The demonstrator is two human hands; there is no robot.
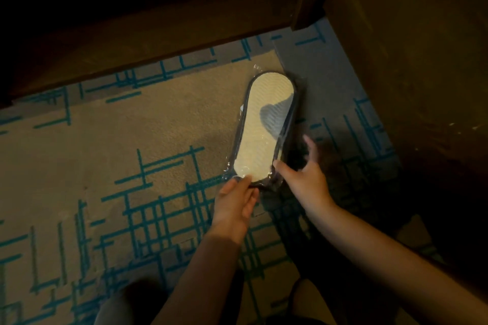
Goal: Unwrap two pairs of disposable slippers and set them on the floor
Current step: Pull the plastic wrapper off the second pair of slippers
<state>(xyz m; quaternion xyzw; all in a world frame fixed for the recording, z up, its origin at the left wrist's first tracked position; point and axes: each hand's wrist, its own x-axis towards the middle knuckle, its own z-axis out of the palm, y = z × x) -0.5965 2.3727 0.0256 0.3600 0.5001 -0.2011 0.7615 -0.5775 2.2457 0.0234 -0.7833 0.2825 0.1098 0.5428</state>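
A pair of disposable slippers (260, 126), sealed in clear plastic wrap, is held sole-up above the carpet in the head view. The sole is pale cream with a dark rim. My left hand (235, 203) grips the near end of the pack from below left. My right hand (306, 174) holds the near right edge, thumb on the wrap and fingers spread behind it. Only this one pack is visible.
The floor is a tan carpet (105, 166) with teal line patterns and a grey border (324, 87). Dark wooden furniture (158, 34) runs along the far side and a wooden panel (409, 60) stands at the right. My knees show at the bottom edge.
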